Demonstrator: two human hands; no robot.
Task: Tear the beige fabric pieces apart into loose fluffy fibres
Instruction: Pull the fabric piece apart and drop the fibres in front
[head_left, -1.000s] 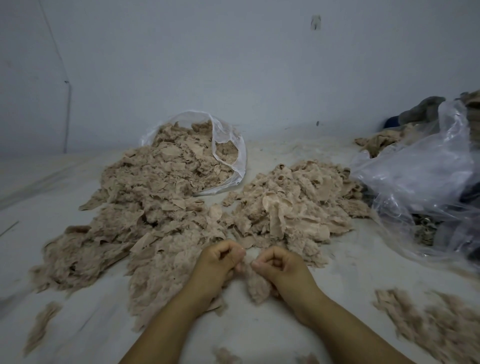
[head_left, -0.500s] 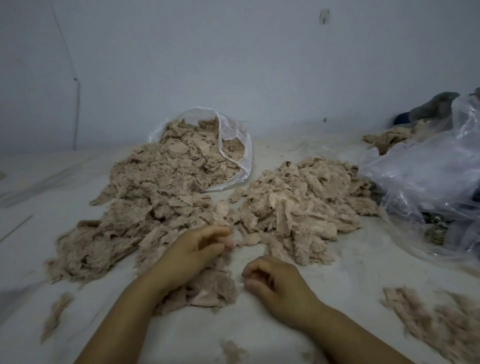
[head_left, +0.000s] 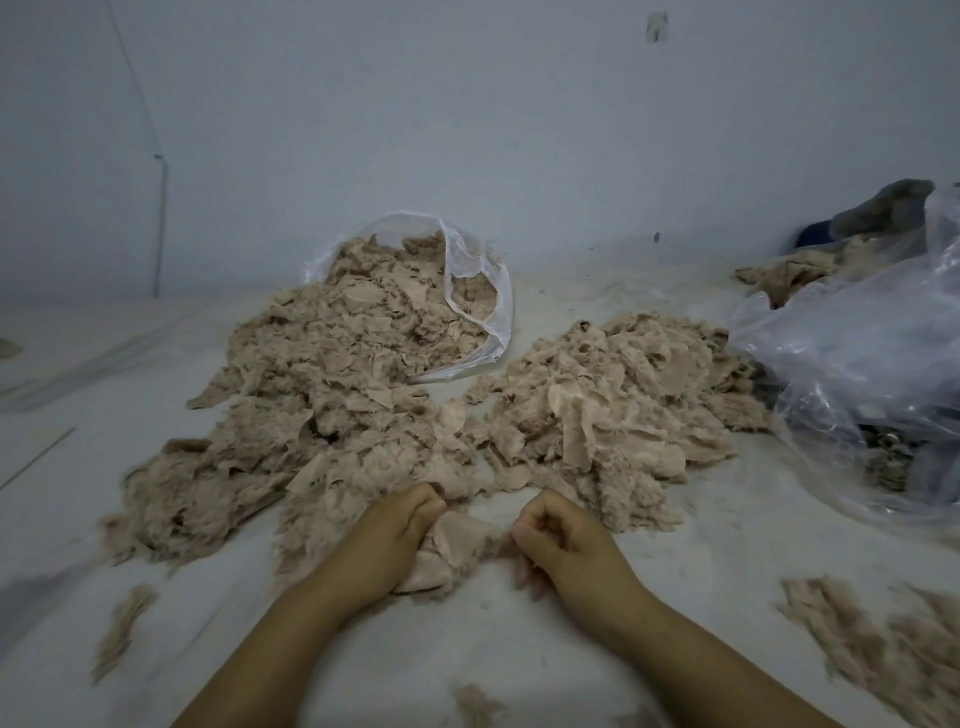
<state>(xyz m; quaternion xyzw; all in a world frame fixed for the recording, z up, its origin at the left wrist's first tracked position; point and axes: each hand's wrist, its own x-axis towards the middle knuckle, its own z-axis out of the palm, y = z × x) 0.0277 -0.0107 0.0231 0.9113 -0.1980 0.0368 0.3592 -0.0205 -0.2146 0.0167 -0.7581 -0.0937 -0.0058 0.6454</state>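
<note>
beige fabric piece (head_left: 457, 545) pinched between left hand (head_left: 387, 540) and right hand (head_left: 563, 540).

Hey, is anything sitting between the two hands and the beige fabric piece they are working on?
Nothing visible. The left hand and the right hand both already grip the beige fabric piece, one at each end, with only the stretched cloth between them.

Person's body, head view: two bare forearms enter from the bottom edge, no sleeves visible up to that edge. Left hand (head_left: 387, 540) and right hand (head_left: 563, 540) are bare: no gloves, rings, watch or wristband visible. Short fingernails on the right hand.
</note>
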